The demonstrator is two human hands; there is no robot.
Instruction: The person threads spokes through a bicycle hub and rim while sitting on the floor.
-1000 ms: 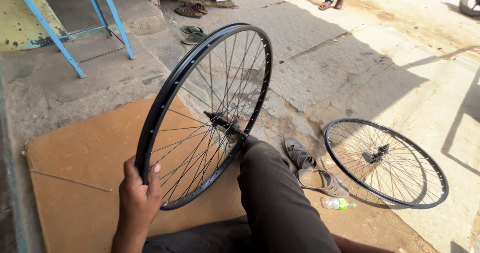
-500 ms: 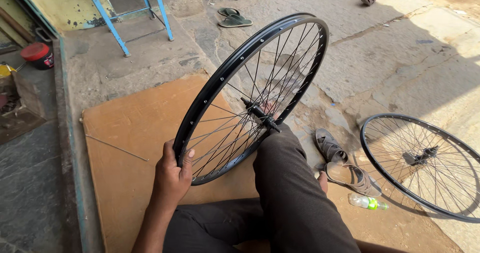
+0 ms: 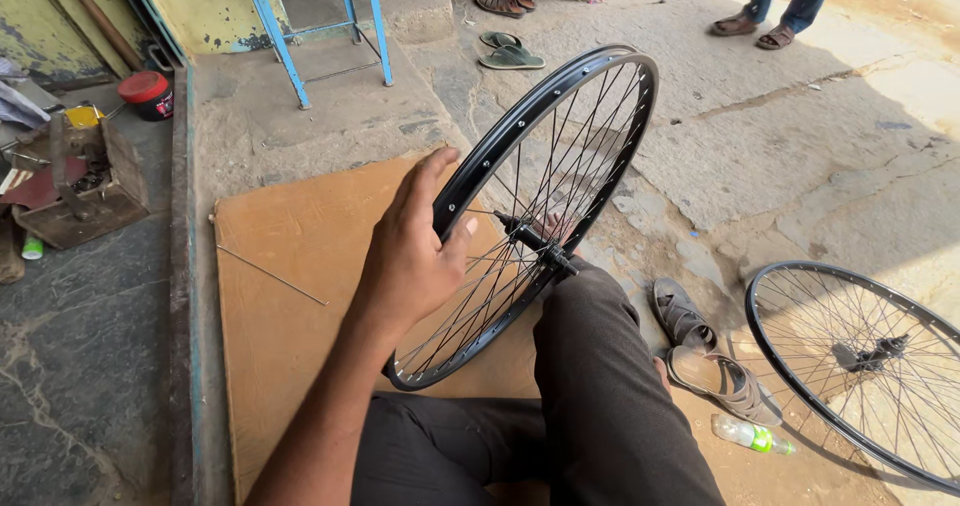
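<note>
A black spoked bicycle wheel (image 3: 610,96) stands upright and tilted, its hub (image 3: 535,246) resting at my raised knee in dark trousers (image 3: 600,386). My left hand (image 3: 412,256) lies on the wheel's left rim, fingers stretched up along it and thumb across the spokes. My right hand is hidden behind the wheel; something like fingertips shows through the spokes by the hub. I sit on a brown cardboard sheet (image 3: 290,266) with a loose thin spoke (image 3: 270,274) on it.
A second black wheel (image 3: 860,366) lies flat at the right, next to grey sandals (image 3: 705,356) and a small plastic bottle (image 3: 752,434). A wooden tool box (image 3: 75,181) and red tin (image 3: 145,94) sit left. Blue stand legs (image 3: 275,41), green slippers (image 3: 510,51) and a person's feet (image 3: 755,26) are beyond.
My left hand has slid up the rim from its lower part to the upper left. The view has swung left and closer, and the wheel has stayed on my knee.
</note>
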